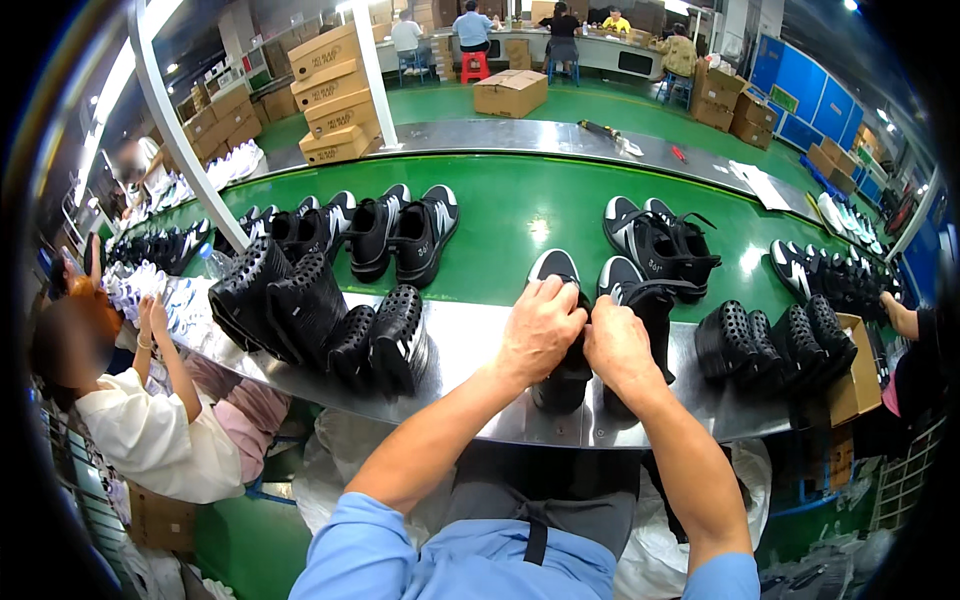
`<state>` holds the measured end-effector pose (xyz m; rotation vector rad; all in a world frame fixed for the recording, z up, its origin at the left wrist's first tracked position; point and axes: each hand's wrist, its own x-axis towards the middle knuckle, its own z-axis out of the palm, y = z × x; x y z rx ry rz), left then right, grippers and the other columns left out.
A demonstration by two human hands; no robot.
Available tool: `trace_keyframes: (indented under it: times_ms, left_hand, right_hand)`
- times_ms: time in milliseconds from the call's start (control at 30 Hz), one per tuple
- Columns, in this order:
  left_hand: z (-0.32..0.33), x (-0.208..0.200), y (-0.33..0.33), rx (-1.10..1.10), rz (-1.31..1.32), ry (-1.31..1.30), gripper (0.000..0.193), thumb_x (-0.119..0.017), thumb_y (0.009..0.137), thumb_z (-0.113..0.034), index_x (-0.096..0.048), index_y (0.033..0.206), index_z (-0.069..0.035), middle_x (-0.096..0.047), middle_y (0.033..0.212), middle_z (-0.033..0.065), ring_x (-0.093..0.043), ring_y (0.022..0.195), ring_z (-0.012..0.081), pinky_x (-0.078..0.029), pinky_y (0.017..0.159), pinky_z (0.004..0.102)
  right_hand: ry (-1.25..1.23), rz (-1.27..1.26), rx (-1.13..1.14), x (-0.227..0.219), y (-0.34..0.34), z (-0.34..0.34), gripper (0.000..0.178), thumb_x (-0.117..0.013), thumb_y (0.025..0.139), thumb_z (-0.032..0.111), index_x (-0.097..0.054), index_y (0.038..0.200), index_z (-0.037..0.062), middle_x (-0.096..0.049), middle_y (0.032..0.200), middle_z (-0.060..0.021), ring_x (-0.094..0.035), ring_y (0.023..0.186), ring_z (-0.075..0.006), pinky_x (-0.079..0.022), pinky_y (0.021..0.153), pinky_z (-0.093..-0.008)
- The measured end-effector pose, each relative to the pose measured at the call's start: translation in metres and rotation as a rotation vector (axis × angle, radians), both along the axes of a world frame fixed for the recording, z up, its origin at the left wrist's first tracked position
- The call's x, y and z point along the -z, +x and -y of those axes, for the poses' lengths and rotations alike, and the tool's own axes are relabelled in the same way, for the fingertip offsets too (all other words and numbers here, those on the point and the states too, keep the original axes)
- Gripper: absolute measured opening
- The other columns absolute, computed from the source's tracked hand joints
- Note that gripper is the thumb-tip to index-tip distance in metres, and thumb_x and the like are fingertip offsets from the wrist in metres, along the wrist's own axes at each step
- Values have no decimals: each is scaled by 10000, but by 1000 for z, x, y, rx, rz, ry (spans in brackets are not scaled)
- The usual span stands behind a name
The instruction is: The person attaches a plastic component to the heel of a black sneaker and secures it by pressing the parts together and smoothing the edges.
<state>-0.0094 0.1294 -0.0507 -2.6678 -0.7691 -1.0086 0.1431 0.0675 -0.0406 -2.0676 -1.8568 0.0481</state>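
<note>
Two black sneakers with white-edged toes stand before me at the metal edge, toes pointing away. My left hand (547, 325) is closed over the lace area of the left sneaker (555, 265). Close beside it, my right hand (625, 345) is closed too, its fingertips nearly meeting the left ones. Whatever thin thing the fingers pinch is hidden behind them. Just right stands the other sneaker (655, 315), partly covered by my right hand, with a dark lace lying across its top. Another pair of black sneakers (650, 235) lies farther off on the green belt.
Black shoes standing on end (398, 340) flank me on the left, with more black shoes (775, 340) at right. Black sneakers (425, 235) line the green belt (520, 210). Stacked cartons (335, 95) stand beyond. A person in white (160, 430) works at left; another arm (900, 315) reaches in at right.
</note>
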Motion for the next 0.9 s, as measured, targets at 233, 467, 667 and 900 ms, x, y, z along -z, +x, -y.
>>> trace_keyframes:
  times_ms: [233, 467, 667, 900]
  left_hand:
    - [48, -24, -24, -55, 157, -368, 416, -810, 855, -201, -637, 1198, -42, -626, 1050, 159, -622, 990, 377, -530, 846, 469]
    - [83, -10, -7, 107, -67, -736, 657, -794, 853, -167, -516, 1436, -45, -688, 987, 221, -640, 975, 441, -532, 897, 501]
    - [70, -34, 20, 23, -309, -864, 465, -810, 841, -413, -734, 1076, -18, -725, 826, 221, -721, 905, 419, -557, 809, 533]
    - [-37, -29, 23, -241, -451, -615, 397, -813, 838, -483, -781, 974, -111, -755, 870, 156, -737, 873, 382, -586, 799, 492]
  right_hand:
    - [248, -344, 94, -31, 23, 59, 258, -761, 909, 194, -638, 1042, 10, -740, 884, -189, -722, 767, -401, -537, 688, -524]
    - [132, -661, 214, 20, 62, 50, 431, -627, 855, 59, -621, 1273, -47, -672, 1186, -236, -687, 790, -275, -562, 719, -407]
    - [-34, -1108, 48, 30, 62, 33, 437, -594, 848, 5, -572, 1281, -53, -624, 1200, -160, -627, 707, -155, -553, 531, -296]
    - [250, -446, 92, 72, 73, 71, 482, -750, 832, 98, -614, 1269, -53, -635, 1236, -219, -631, 1096, -367, -537, 926, -440]
